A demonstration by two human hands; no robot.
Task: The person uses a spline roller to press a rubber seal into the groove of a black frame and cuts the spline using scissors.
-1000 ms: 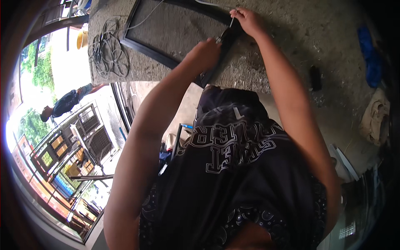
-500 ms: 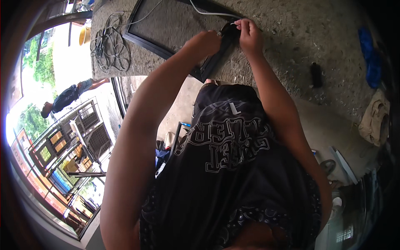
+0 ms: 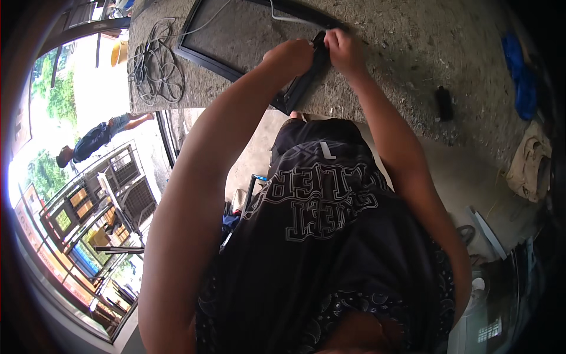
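Note:
A dark rectangular frame lies on a rough, worn work table, one corner near the table's close edge. My left hand is closed over its near right side, around something dark whose kind I cannot make out. Just to the right, my right hand has its fingers pinched together at the frame's edge, slightly blurred. A thin grey cord runs along the frame's far side to those fingertips, which hide its end.
A loose tangle of grey cord lies on the table's left. Farther right are a small black object, a blue cloth and a beige cloth bag. A person and metal racks stand off to the left.
My right hand has moved slightly left, close against my left hand. The grey cord between the frame and my right fingers has dropped lower, and less of its end shows.

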